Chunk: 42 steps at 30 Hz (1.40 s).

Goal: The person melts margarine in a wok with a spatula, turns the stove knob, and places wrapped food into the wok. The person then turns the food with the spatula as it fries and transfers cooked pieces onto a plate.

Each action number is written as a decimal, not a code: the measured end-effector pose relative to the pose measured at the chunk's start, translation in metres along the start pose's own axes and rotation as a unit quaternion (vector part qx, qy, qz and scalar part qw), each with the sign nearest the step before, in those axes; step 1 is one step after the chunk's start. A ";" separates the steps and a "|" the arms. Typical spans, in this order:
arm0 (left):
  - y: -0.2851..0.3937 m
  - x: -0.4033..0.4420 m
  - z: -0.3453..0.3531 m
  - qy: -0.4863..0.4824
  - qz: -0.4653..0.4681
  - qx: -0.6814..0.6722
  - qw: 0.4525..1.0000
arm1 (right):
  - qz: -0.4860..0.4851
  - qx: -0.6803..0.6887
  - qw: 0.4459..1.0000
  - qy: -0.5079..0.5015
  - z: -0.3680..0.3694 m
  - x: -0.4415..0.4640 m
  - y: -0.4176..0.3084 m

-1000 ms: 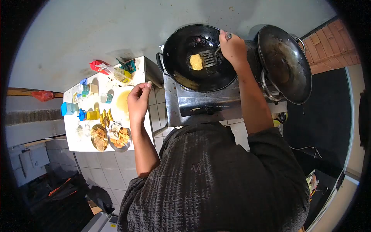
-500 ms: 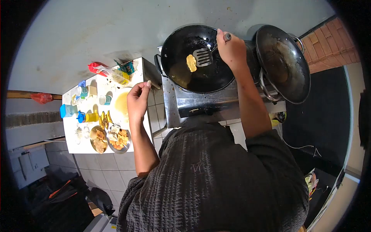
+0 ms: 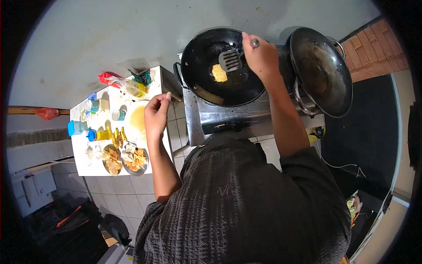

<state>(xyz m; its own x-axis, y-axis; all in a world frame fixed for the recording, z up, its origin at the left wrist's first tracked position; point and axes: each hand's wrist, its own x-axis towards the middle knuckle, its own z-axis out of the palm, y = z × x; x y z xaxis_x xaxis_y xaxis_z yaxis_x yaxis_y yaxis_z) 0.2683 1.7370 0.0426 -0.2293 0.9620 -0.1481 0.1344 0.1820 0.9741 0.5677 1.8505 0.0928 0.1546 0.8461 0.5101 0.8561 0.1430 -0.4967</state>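
Note:
My right hand (image 3: 262, 56) is closed round the handle of a slotted spatula (image 3: 230, 60), held over a black wok (image 3: 206, 92) on the stove. A yellow fried piece of food (image 3: 219, 73) lies flat in the wok, just below the spatula's blade. The blade is very near its upper edge; whether they touch I cannot tell. My left hand (image 3: 157, 113) hovers between the white table and the wok, thumb against curled fingers, with nothing visible in it.
Right of the wok, a second large pan (image 3: 323, 75) leans tilted on the metal stove (image 3: 237, 116). On the white table (image 3: 94, 165) at left stand two plates of fried food, a batter-coloured round dish (image 3: 138, 121), bananas (image 3: 118, 137), bottles and bags.
The spatula has shifted slightly up and left with my right hand. The fried piece has turned from narrow and upright-looking to broader and squarer. My left hand stays in place.

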 end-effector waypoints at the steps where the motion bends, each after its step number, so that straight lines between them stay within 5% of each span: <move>1: 0.002 -0.001 0.002 0.004 0.005 -0.001 1.000 | 0.000 0.000 1.000 0.000 0.001 -0.001 -0.001; 3: 0.003 0.000 0.003 0.009 0.009 -0.002 1.000 | 0.010 -0.032 0.998 -0.049 0.002 -0.004 -0.005; 11: -0.004 0.001 -0.004 0.001 0.006 -0.004 1.000 | -0.067 -0.114 0.991 0.035 0.008 0.008 0.027; 18: -0.002 0.001 -0.001 0.008 0.013 -0.005 1.000 | -0.029 -0.059 0.996 0.061 -0.001 0.009 0.011; 21: -0.001 0.002 -0.001 0.007 0.017 -0.004 1.000 | -0.036 -0.103 0.994 -0.004 0.006 0.009 0.018; 27: 0.003 -0.001 -0.003 -0.001 0.019 0.000 1.000 | -0.032 -0.089 0.994 0.058 0.001 0.009 0.012; 42: 0.001 -0.001 -0.009 0.008 0.012 0.007 1.000 | 0.027 -0.058 0.996 -0.060 0.016 -0.007 0.018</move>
<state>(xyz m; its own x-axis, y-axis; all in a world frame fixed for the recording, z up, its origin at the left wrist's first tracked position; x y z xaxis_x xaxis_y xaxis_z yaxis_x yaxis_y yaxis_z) 0.2599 1.7345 0.0456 -0.2414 0.9628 -0.1211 0.1528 0.1609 0.9751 0.5742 1.8555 0.0693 0.1473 0.9069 0.3947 0.9004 0.0421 -0.4329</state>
